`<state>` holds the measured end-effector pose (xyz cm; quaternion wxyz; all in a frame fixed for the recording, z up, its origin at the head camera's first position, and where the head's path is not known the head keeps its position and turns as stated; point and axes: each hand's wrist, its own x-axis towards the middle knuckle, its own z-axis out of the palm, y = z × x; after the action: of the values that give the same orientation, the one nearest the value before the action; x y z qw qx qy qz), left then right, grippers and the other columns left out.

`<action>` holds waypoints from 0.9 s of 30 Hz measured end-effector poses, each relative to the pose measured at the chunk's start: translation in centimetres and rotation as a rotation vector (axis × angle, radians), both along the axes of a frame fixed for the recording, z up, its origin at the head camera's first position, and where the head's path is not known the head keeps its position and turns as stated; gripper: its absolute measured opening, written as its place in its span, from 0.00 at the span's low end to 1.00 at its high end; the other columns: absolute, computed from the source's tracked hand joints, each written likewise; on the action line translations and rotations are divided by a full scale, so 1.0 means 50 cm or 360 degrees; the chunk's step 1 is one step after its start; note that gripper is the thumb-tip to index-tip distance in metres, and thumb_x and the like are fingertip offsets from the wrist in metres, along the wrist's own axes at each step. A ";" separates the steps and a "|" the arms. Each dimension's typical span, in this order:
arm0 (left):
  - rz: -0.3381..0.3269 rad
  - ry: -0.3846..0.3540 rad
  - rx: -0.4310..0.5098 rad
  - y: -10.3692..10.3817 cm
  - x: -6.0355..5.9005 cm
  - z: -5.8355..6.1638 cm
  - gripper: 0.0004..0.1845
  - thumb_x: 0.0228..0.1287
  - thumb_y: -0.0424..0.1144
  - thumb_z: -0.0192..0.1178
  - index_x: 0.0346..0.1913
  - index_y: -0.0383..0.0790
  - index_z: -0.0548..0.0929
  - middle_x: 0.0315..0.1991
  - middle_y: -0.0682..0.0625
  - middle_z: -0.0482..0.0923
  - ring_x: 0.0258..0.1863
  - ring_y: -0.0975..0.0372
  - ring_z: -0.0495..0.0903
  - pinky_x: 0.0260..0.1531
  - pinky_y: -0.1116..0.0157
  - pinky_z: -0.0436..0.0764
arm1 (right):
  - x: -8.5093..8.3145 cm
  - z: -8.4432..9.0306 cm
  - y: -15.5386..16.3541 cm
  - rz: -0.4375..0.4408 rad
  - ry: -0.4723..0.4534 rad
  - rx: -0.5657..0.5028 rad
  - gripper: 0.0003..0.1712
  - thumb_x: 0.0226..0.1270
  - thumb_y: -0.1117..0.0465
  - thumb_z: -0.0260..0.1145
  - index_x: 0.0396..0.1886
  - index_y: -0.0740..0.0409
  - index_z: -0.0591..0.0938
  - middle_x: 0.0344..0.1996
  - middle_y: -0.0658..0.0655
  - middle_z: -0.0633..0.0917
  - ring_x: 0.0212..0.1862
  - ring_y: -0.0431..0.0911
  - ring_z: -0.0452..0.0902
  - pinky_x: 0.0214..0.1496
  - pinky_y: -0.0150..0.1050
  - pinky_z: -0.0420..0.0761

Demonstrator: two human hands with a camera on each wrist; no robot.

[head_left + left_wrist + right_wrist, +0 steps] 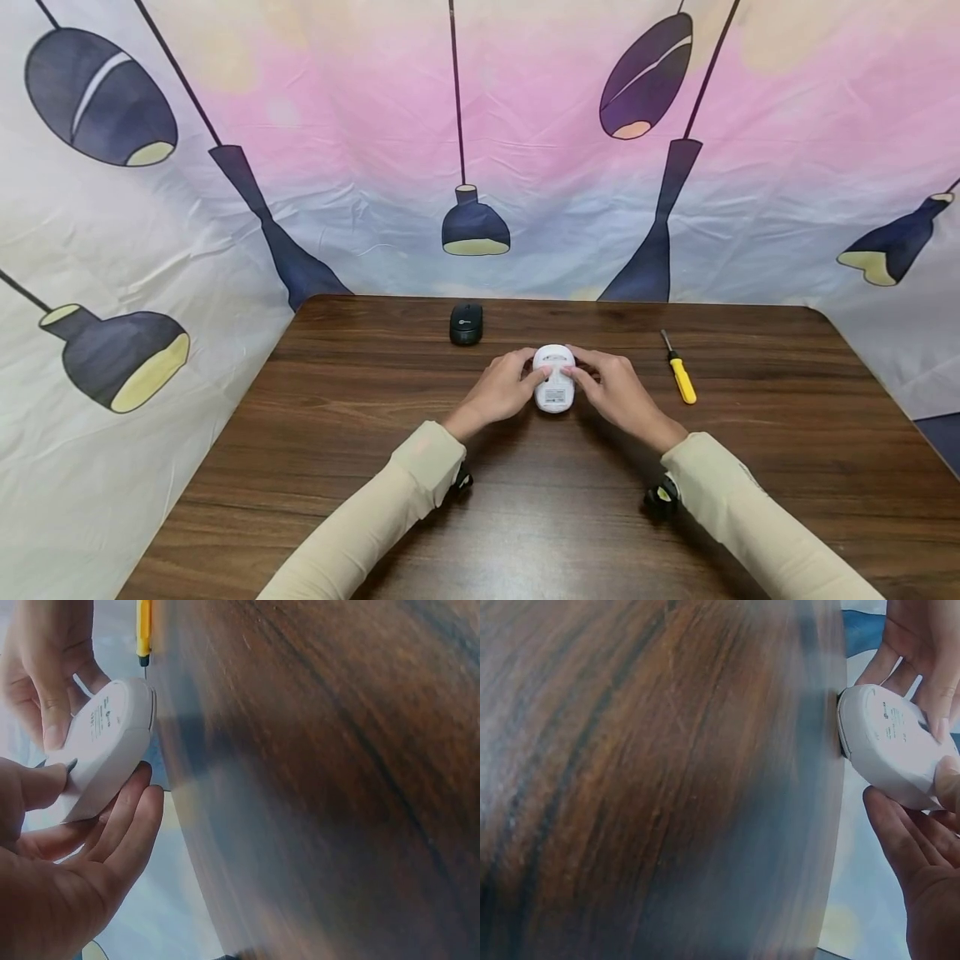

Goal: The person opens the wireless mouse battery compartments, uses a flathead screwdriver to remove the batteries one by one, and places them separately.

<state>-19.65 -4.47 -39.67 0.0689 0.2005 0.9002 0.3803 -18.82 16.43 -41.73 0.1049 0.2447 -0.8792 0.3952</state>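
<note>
A white computer mouse (554, 398) is held with its underside up, a printed label facing the head camera. My left hand (497, 390) grips its left side, the thumb lying on the underside. From the other side my right hand (621, 395) holds it, its thumb also on the underside. In the left wrist view the white mouse (112, 754) appears tilted, fingers of the left hand (82, 877) beneath it. The right wrist view shows the mouse (889, 754) between both hands; whether its lower end touches the table cannot be told.
A black mouse (467, 324) lies on the brown wooden table (360, 383), farther back and left of the hands. To the right lies a screwdriver (682, 379) with a yellow handle. A cloth printed with lamps (476, 221) hangs behind the table.
</note>
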 end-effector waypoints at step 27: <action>0.0077 -0.0196 0.0348 0.002 -0.001 -0.012 0.19 0.81 0.46 0.51 0.67 0.46 0.78 0.43 0.45 0.83 0.25 0.53 0.84 0.25 0.57 0.90 | -0.005 -0.004 -0.011 0.0121 -0.0101 -0.0063 0.28 0.67 0.66 0.72 0.65 0.69 0.77 0.50 0.64 0.84 0.38 0.49 0.85 0.33 0.34 0.88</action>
<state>-19.72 -4.39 -40.28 0.0924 0.1612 0.8521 0.4892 -19.07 15.87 -41.93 0.0667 0.2630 -0.8641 0.4239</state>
